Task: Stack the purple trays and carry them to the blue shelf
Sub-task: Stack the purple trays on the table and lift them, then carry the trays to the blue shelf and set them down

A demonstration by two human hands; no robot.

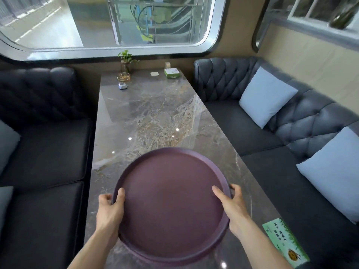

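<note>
Both my hands grip the stacked purple trays (171, 202) over the near end of the marble table (155, 117): my left hand (109, 208) is closed on the left rim, my right hand (232, 205) on the right, thumbs lying inside. Beneath the top tray a second rim shows. Dark sofas (44, 152) flank the table.
</note>
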